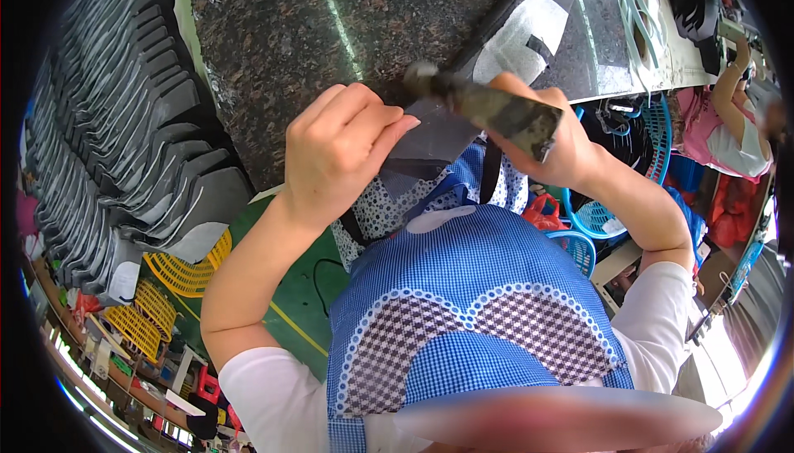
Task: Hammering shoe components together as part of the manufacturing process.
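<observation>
My right hand [566, 151] is wrapped around the worn, patchy handle of a hammer [504, 112]. Its head, smeared by motion, is over the near edge of a dark speckled stone slab [281, 47]. Left of it, my left hand [335, 143] is closed, thumb and fingertips pinching the edge of a thin dark grey piece [432, 134]. That piece hangs over the slab's near edge in front of my apron, partly hidden by the hammer. Beyond my right hand lie more flat dark grey pieces, one with a silvery white patch [525, 38].
Long rows of stacked dark grey pieces [124, 130] stand on the left, with yellow plastic baskets [194, 267] below. On the right are blue plastic baskets [657, 143], pale strips [635, 10] on a table, and another person in pink and white [703, 126].
</observation>
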The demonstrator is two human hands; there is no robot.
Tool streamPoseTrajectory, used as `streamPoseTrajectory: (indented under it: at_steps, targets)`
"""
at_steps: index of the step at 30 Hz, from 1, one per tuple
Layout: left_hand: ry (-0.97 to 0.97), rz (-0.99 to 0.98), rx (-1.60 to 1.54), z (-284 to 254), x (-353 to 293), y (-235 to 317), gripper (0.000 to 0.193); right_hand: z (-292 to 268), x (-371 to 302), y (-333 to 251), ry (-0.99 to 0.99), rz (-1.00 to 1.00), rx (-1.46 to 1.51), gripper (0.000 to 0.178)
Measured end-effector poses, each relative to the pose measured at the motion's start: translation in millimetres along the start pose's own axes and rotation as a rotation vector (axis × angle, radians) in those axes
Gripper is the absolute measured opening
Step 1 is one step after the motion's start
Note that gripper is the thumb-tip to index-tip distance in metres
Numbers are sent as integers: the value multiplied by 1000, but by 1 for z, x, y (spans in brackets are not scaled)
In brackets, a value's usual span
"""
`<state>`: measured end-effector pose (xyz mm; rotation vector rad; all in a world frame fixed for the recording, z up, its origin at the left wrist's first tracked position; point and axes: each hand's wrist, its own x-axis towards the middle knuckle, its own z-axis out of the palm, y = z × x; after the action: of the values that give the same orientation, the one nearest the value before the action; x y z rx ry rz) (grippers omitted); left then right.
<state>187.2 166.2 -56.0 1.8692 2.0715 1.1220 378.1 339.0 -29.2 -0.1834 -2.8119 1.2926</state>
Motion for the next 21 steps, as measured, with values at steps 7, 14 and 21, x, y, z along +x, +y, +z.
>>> streamPoseTrajectory:
  at_steps: [7, 14, 21]
  targets:
    - [-51, 155, 248, -8, 5, 5, 13, -7, -10, 16, 200, 61, -121, 15]
    - [-245, 132, 293, 43, 79, 37, 89, -35, -2, 51, 1076, 343, 626, 27]
    - [171, 223, -275, -38, 208, -3, 53, -32, -33, 60, 1140, 357, 820, 26]
